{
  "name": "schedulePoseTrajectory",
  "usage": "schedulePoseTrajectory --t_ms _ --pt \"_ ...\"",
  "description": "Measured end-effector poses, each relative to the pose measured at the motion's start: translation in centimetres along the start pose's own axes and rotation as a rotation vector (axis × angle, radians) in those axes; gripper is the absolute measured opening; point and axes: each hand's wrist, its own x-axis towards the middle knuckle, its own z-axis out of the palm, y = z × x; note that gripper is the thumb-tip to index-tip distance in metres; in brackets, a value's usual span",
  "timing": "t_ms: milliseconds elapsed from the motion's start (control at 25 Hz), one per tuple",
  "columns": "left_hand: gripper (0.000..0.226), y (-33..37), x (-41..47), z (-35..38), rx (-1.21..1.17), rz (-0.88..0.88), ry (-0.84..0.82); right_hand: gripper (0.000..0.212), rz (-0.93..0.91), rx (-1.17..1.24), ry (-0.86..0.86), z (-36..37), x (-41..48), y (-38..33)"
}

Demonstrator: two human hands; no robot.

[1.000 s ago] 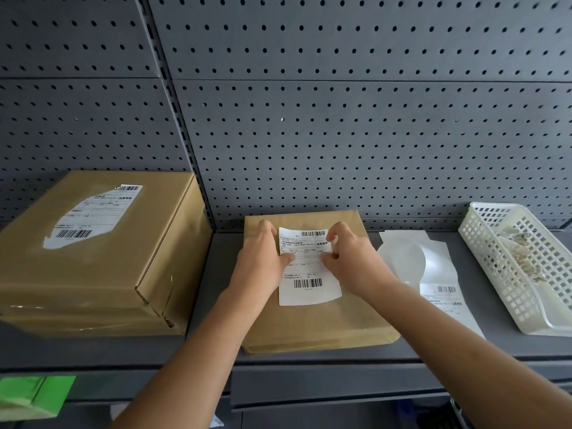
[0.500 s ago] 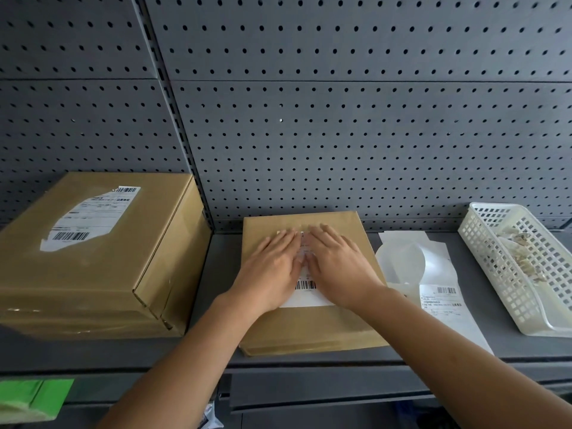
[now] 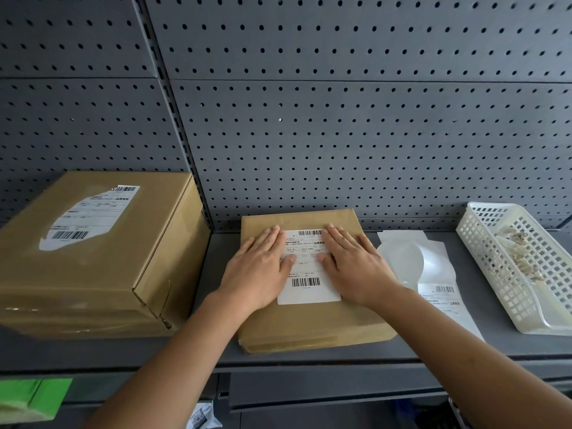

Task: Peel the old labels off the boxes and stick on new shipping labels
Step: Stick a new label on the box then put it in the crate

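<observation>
A flat brown box (image 3: 312,323) lies on the grey shelf (image 3: 216,274) in the middle. A white shipping label (image 3: 306,267) with barcodes lies flat on its top. My left hand (image 3: 260,267) presses on the label's left edge with straight fingers. My right hand (image 3: 353,264) presses flat on its right edge. A bigger brown box (image 3: 93,258) stands at the left, carrying a partly torn white label (image 3: 89,216).
Right of the flat box lie white backing sheets (image 3: 411,258) and another printed label (image 3: 442,301). A white plastic basket (image 3: 507,261) with paper scraps stands at the far right. A grey pegboard (image 3: 340,134) backs the shelf. Something green (image 3: 31,397) sits below left.
Both hands first held the label by its upper edge, then laid it down and pressed together at its centre. Now they have slid apart to the label's left and right edges.
</observation>
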Motion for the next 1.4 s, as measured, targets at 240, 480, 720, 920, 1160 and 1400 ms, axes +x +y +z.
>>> schedulePoseTrajectory --t_ms 240,480,720,920,1160,1400 --pt "0.063 0.6 -0.7 -0.5 -0.055 0.011 0.012 0.062 -0.02 0.064 0.008 -0.7 -0.6 -0.6" --pt "0.058 1.9 -2.7 0.5 -0.004 0.143 0.01 0.06 -0.216 0.085 0.01 0.1 -2.7 -3.3" --pt "0.059 1.1 -3.2 0.6 0.059 0.087 -0.006 0.071 -0.157 0.012 -0.085 -0.1 -3.0 -2.8" --pt "0.06 0.1 -3.8 0.4 0.042 0.007 -0.047 0.077 -0.069 0.012 -0.076 -0.2 -4.1 -0.7" --pt "0.062 0.6 -5.6 0.0 -0.044 0.043 -0.006 0.072 -0.113 0.054 -0.013 -1.0 -5.7 -2.1" --pt "0.074 3.0 -8.9 1.5 0.055 0.2 -0.015 0.061 -0.258 -0.005 0.049 1.4 -8.9 -4.2"
